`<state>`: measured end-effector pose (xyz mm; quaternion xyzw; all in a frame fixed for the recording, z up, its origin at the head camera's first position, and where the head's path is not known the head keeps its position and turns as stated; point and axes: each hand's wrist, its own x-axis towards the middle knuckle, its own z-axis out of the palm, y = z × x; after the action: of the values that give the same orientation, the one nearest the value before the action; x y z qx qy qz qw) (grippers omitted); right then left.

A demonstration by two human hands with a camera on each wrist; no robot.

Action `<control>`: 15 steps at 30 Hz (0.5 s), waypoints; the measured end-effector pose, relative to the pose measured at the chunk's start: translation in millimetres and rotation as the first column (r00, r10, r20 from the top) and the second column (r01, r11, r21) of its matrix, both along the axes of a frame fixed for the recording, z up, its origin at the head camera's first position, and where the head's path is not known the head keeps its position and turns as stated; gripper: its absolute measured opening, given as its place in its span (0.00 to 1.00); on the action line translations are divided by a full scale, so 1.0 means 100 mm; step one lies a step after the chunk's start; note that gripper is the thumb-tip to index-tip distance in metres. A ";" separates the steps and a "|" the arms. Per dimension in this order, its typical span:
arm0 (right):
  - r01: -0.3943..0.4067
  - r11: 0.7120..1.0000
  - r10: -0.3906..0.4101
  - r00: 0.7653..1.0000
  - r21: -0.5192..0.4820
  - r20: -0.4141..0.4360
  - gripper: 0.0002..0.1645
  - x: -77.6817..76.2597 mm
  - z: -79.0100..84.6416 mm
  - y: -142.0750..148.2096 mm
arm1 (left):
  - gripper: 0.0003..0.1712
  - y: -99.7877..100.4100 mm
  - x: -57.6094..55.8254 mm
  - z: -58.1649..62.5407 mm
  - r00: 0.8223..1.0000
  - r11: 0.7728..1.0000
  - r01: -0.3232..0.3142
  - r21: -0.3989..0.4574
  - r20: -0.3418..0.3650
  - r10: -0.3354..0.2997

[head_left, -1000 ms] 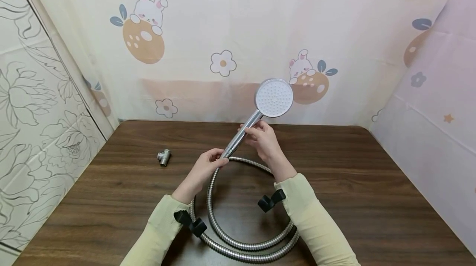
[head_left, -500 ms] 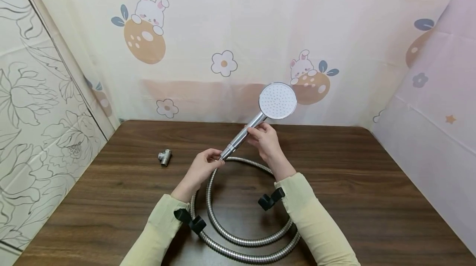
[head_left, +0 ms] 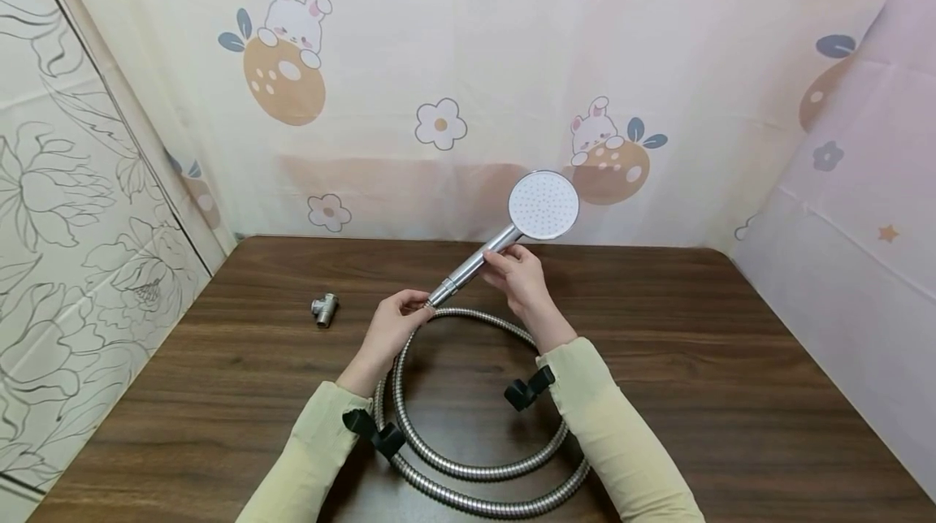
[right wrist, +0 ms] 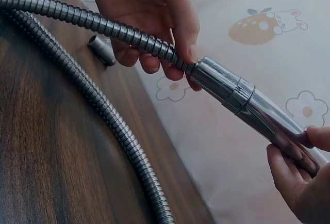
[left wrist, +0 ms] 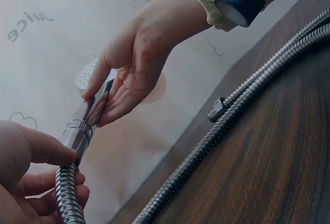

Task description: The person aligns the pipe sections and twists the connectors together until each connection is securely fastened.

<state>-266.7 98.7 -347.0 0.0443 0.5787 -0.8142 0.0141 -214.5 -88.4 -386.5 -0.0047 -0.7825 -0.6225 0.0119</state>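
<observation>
A chrome shower head [head_left: 543, 205] with a round white spray face tilts up to the right above the table. My right hand [head_left: 521, 283] grips its handle, fingers and thumb on either side, as the right wrist view also shows. At the handle's lower end, my left hand [head_left: 386, 332] pinches the end of a ribbed metal shower hose [right wrist: 118, 28] between thumb and fingers. Hose and handle meet end to end there; the joint itself is partly hidden by the fingertips. In the left wrist view, the hose's other end carries a hex nut [left wrist: 219, 109].
Coils of the hose lie on the dark wooden table [head_left: 695, 393] beneath both forearms. A small metal tee fitting [head_left: 323, 309] lies to the left. Printed curtains [head_left: 439, 36] hang behind the table and at its sides. Black wrist cameras [head_left: 530, 387] are strapped to both sleeves.
The shower head's face has dropped a little and the handle has tilted lower. My left hand has shifted slightly left, drawing the hose's upper loop with it. Both grips stay on.
</observation>
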 end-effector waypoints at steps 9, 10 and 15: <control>-0.008 0.999 0.005 0.997 0.041 0.072 0.16 -0.04 -0.07 -0.01 | 0.15 0.00 -0.02 -0.04 1.000 1.000 0.004 0.006 0.004 -0.004; -0.013 0.999 0.009 0.997 0.044 0.076 0.16 -0.05 -0.08 -0.01 | 0.15 -0.01 -0.02 -0.04 1.000 1.000 0.004 0.006 0.004 -0.004; -0.027 0.998 0.021 0.996 0.064 0.090 0.17 -0.08 -0.15 -0.02 | 0.13 -0.02 0.02 -0.05 0.999 0.999 0.023 0.035 -0.035 -0.022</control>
<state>-275.1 97.1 -361.5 0.0740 0.6041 -0.7920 0.0484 -212.9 -90.7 -391.5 -0.0240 -0.7709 -0.6362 0.0185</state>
